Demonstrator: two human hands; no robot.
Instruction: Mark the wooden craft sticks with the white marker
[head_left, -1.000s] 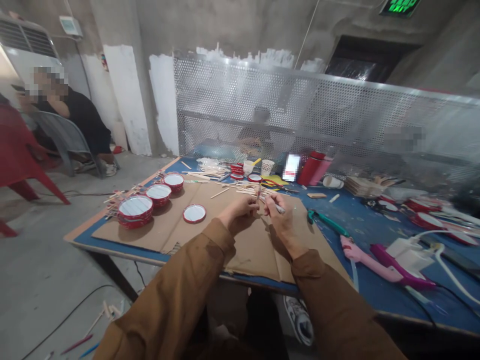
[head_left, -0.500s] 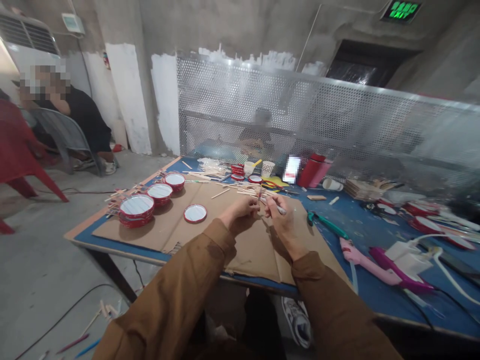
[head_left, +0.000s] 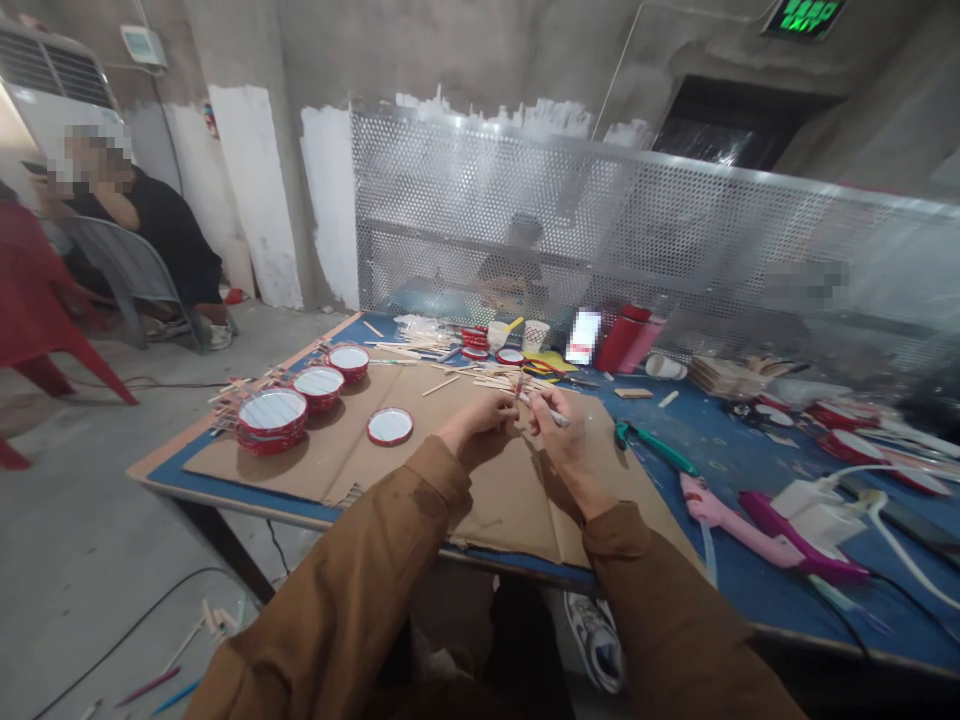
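Observation:
Over the cardboard sheet (head_left: pixel 517 515), my left hand (head_left: pixel 486 420) is closed, pinching a small thin wooden stick (head_left: pixel 519 386) that stands up from the fingertips. Close to its right, my right hand (head_left: pixel 556 425) grips a whitish pen (head_left: pixel 559 417), its tip end pointing toward the stick. Whether the pen touches the stick is too small to tell. Loose wooden sticks (head_left: pixel 491 380) lie on the cardboard just behind my hands. To the left a single red-rimmed round lid (head_left: pixel 390 426) lies with its white side up.
Stacks of red-rimmed lids (head_left: pixel 271 420) with sticks stand along the table's left edge. At the right lie green-handled pliers (head_left: pixel 660 450), a pink glue gun (head_left: pixel 739 525) and a purple power strip (head_left: pixel 806 545). A red bottle (head_left: pixel 624 340) stands behind, before a perforated metal screen (head_left: pixel 465 200).
Almost nothing differs. My right hand and the pen have shifted very slightly; my left hand keeps its pinch on the stick.

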